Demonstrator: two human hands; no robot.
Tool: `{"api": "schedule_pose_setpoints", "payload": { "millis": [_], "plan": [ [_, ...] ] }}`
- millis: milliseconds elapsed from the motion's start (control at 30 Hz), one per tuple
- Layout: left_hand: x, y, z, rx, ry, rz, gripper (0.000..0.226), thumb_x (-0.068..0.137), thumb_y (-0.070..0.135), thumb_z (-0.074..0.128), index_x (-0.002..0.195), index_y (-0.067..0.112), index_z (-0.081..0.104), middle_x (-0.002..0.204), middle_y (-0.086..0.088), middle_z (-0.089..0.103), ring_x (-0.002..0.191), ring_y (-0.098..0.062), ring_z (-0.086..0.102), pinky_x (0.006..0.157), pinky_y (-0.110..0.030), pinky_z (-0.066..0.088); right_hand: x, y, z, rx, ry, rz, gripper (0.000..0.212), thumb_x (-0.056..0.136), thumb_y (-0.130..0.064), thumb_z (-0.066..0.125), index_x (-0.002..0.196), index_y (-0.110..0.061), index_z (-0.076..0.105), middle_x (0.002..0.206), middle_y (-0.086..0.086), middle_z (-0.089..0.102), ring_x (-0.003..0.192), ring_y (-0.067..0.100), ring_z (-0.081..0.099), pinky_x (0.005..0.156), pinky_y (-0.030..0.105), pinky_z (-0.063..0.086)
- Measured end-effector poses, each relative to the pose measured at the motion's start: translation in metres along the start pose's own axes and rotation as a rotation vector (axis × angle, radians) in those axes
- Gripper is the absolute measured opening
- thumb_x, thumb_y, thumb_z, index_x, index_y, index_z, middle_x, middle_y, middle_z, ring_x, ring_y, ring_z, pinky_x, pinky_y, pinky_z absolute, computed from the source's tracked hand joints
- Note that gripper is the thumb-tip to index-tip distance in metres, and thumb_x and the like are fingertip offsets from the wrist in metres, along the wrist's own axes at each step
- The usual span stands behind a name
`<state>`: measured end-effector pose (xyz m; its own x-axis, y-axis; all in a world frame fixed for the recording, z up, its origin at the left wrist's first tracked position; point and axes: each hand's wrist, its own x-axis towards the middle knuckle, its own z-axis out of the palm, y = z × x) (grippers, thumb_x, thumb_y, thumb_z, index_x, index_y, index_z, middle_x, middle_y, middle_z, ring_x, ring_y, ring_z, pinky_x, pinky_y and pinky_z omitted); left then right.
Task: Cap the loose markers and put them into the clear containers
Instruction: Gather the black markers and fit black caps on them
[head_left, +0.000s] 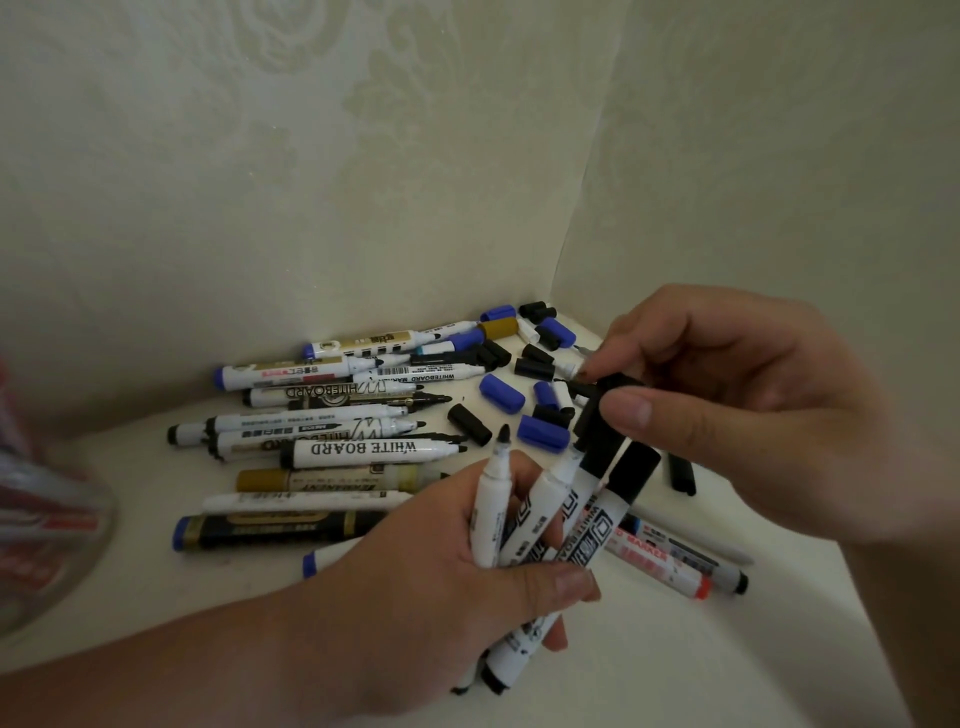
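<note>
Cream surface (675, 654) bears markers (363, 452), caps (502, 394) (blue, black).

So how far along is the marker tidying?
Early on. The clear container at the left edge holds something red, blurred. The left hand grips four markers, two capped; the right hand pinches a black cap. Left: a pile of uncapped markers and loose caps on the table.

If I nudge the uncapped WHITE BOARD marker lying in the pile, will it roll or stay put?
Probably rolls little: the WHITE BOARD marker has a round barrel, but neighbouring markers lie close alongside it. It looks stiff and light, easy to pinch. Its bare black tip may smear the tabletop.
</note>
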<state>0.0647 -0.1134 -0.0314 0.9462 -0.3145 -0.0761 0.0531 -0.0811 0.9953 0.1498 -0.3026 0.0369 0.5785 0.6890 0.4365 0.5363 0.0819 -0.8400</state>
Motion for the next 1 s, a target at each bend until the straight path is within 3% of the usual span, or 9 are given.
{"api": "schedule_pose_setpoints", "payload": {
  "millis": [100, 300, 433, 600, 700, 867, 933, 1000],
  "plan": [
    [-0.0002, 0.0010, 0.0004, 0.007, -0.002, 0.004, 0.017, 0.075, 0.035, 0.073, 0.084, 0.045, 0.063, 0.097, 0.007, 0.078, 0.083, -0.016, 0.076, 0.080, -0.034, 0.061, -0.0006, 0.0003, -0.0009, -0.060, 0.013, -0.032, 0.014, 0.086, -0.012, 0.071, 0.099, -0.006, 0.072, 0.078, 0.021, 0.063, 0.062, 0.046, 0.052, 0.054, 0.046, 0.046],
    [0.0006, 0.0008, 0.0002, 0.002, -0.008, 0.001, 0.015, 0.075, 0.036, 0.073, 0.079, 0.044, 0.062, 0.099, 0.006, 0.078, 0.084, -0.016, 0.076, 0.081, -0.036, 0.060, -0.0018, -0.0030, 0.0013, -0.097, 0.005, -0.099, 0.017, 0.088, -0.005, 0.065, 0.103, 0.001, 0.068, 0.083, 0.010, 0.069, 0.070, 0.030, 0.063, 0.063, 0.031, 0.049],
    [0.0001, -0.0001, -0.0007, -0.002, -0.017, -0.001, 0.014, 0.078, 0.033, 0.072, 0.085, 0.035, 0.060, 0.099, 0.005, 0.078, 0.084, -0.016, 0.076, 0.081, -0.034, 0.060, -0.0014, -0.0023, -0.0008, -0.154, 0.004, -0.120, 0.017, 0.088, -0.008, 0.065, 0.104, 0.000, 0.069, 0.083, 0.011, 0.069, 0.071, 0.033, 0.064, 0.063, 0.033, 0.049],
    [-0.0003, 0.0004, -0.0003, -0.017, -0.028, -0.008, 0.016, 0.077, 0.033, 0.072, 0.089, 0.032, 0.061, 0.099, 0.005, 0.078, 0.084, -0.015, 0.075, 0.080, -0.032, 0.060, -0.0021, -0.0009, -0.0047, -0.161, -0.013, -0.135, 0.019, 0.087, -0.007, 0.068, 0.106, -0.003, 0.071, 0.082, 0.018, 0.066, 0.064, 0.046, 0.054, 0.053, 0.046, 0.043],
    [0.0003, 0.0001, -0.0002, -0.020, -0.023, -0.006, 0.014, 0.075, 0.033, 0.072, 0.076, 0.038, 0.059, 0.098, 0.005, 0.079, 0.084, -0.016, 0.076, 0.081, -0.032, 0.060, -0.0017, -0.0016, -0.0069, -0.142, -0.042, -0.136, 0.023, 0.087, -0.004, 0.069, 0.109, -0.003, 0.073, 0.084, 0.019, 0.065, 0.065, 0.047, 0.052, 0.054, 0.047, 0.042],
    [-0.0002, 0.0004, -0.0012, -0.016, -0.021, -0.039, 0.021, 0.083, 0.028, 0.072, 0.098, 0.024, 0.058, 0.099, 0.005, 0.078, 0.085, -0.016, 0.076, 0.083, -0.034, 0.060, -0.0020, -0.0008, -0.0050, -0.181, -0.047, -0.165, 0.025, 0.086, -0.005, 0.070, 0.111, -0.005, 0.074, 0.096, 0.021, 0.070, 0.080, 0.048, 0.062, 0.061, 0.052, 0.049],
    [-0.0009, 0.0012, -0.0014, -0.014, -0.023, -0.032, 0.016, 0.085, 0.027, 0.072, 0.093, 0.030, 0.059, 0.099, 0.005, 0.078, 0.085, -0.016, 0.076, 0.083, -0.035, 0.060, -0.0032, -0.0001, -0.0024, -0.154, -0.010, -0.146, 0.031, 0.084, -0.007, 0.073, 0.115, -0.008, 0.072, 0.095, 0.018, 0.073, 0.078, 0.049, 0.064, 0.063, 0.055, 0.055],
    [-0.0015, 0.0021, -0.0010, -0.009, -0.018, -0.020, 0.015, 0.084, 0.028, 0.073, 0.084, 0.035, 0.060, 0.099, 0.005, 0.078, 0.085, -0.016, 0.076, 0.083, -0.034, 0.060, -0.0032, 0.0007, -0.0016, -0.128, 0.035, -0.143, 0.029, 0.079, -0.006, 0.076, 0.108, -0.007, 0.070, 0.092, 0.010, 0.076, 0.073, 0.043, 0.067, 0.066, 0.048, 0.060]
  ]
}}
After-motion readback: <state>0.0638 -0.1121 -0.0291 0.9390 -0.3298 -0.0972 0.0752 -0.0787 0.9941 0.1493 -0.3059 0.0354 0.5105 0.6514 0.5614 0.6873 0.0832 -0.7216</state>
